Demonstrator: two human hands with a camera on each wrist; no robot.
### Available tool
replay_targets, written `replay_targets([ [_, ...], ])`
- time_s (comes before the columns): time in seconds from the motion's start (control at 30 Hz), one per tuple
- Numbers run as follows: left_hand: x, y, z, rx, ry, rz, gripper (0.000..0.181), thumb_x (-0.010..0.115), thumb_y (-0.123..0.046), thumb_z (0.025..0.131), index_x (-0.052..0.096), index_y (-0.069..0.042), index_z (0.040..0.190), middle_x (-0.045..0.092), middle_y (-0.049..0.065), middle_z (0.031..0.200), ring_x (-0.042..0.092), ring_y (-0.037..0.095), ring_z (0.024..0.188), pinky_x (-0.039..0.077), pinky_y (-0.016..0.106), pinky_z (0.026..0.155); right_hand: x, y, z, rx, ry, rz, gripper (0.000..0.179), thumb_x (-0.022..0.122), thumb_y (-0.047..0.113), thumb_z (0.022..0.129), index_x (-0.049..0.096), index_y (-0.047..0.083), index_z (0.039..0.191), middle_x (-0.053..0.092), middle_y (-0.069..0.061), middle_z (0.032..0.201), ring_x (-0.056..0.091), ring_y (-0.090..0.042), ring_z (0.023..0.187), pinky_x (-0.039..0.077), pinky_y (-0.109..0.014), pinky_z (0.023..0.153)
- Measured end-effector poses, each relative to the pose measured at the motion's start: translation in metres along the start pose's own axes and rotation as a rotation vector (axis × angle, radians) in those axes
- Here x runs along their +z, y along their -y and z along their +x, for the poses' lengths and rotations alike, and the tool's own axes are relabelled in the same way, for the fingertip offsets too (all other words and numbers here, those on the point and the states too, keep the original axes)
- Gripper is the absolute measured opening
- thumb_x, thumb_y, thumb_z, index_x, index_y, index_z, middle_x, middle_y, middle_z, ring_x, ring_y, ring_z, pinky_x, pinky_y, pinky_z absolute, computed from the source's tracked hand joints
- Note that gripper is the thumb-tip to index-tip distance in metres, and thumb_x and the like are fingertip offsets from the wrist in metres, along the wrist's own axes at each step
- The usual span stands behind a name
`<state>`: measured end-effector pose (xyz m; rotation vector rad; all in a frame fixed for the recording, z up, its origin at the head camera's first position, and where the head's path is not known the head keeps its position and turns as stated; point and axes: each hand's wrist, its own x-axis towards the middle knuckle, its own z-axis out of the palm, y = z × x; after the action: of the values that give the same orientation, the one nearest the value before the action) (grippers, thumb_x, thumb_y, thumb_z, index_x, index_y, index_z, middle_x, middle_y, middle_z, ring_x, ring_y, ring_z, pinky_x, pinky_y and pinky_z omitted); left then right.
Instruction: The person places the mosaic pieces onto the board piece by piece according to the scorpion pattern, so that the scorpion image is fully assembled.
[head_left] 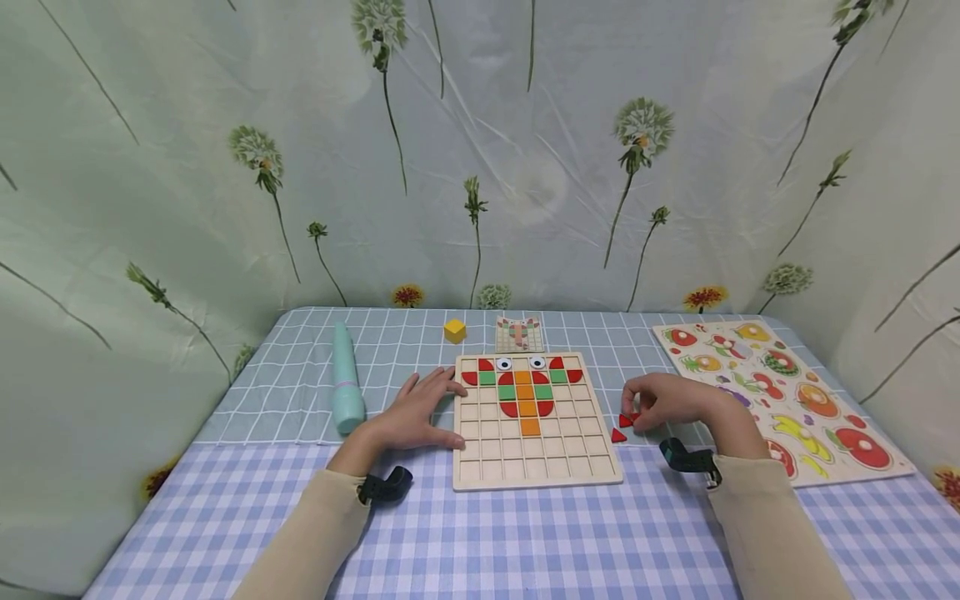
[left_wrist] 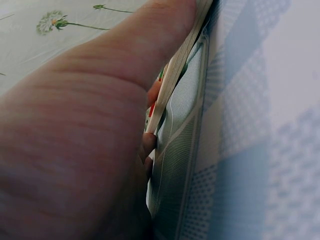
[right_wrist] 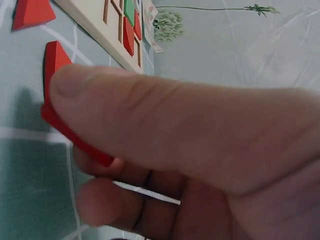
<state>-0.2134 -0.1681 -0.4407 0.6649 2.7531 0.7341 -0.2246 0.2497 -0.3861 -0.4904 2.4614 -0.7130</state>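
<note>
A square wooden grid board (head_left: pixel 487 462) lies in the middle of the table, bearing red, green and orange tiles (head_left: pixel 527 390) and two eye tiles (head_left: pixel 521 363) in a face-like pattern. My left hand (head_left: pixel 414 414) rests at its left edge, fingers spread and touching the rim. Beyond the board's right edge, my right hand (head_left: pixel 666 402) pinches a red triangular tile (right_wrist: pixel 75 137) between thumb and fingers, low over the cloth. Another red triangle (right_wrist: pixel 54 56) lies by the thumb, partly hidden. A further loose red triangle (head_left: pixel 618 435) sits nearer the board.
Behind the board stands a small pattern card (head_left: pixel 519 335), with a yellow cube (head_left: pixel 454 331) to its left. A teal tapered cylinder (head_left: pixel 347 383) lies at the left. At the right is a fruit puzzle board (head_left: pixel 750 392). A flowered curtain (head_left: pixel 555 167) hangs behind the table.
</note>
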Motion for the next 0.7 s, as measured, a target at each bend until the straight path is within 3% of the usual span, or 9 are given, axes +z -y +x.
replay_targets([
  [0.23, 0.001, 0.000, -0.001, -0.012, 0.002, -0.009, 0.076, 0.082, -0.056, 0.074, 0.049, -0.025, 0.135, 0.016, 0.007, 0.169, 0.007, 0.031, 0.158, -0.004, 0.060, 0.125, -0.001, 0.004, 0.002, -0.096, -0.031, -0.022, 0.012, 0.074, 0.009, 0.084, 0.066, 0.012, 0.092, 0.052, 0.001, 0.074, 0.049, -0.015, 0.071, 0.038, -0.024, 0.060],
  [0.6, 0.000, -0.001, 0.000, -0.006, 0.000, -0.008, 0.076, 0.082, -0.055, 0.074, 0.050, -0.025, 0.135, 0.017, 0.008, 0.169, 0.008, 0.031, 0.158, -0.004, 0.061, 0.125, 0.007, 0.012, 0.012, -0.057, -0.145, 0.043, 0.022, 0.079, 0.018, 0.085, 0.059, 0.011, 0.088, 0.058, -0.002, 0.078, 0.055, -0.017, 0.074, 0.045, -0.027, 0.063],
  [0.7, 0.000, -0.001, -0.001, -0.006, 0.000, -0.005, 0.075, 0.082, -0.055, 0.075, 0.049, -0.025, 0.135, 0.016, 0.008, 0.169, 0.008, 0.031, 0.158, -0.004, 0.061, 0.125, 0.009, 0.015, 0.012, -0.089, -0.154, 0.077, 0.019, 0.076, 0.016, 0.087, 0.060, 0.009, 0.092, 0.059, -0.003, 0.079, 0.055, -0.018, 0.071, 0.047, -0.026, 0.059],
])
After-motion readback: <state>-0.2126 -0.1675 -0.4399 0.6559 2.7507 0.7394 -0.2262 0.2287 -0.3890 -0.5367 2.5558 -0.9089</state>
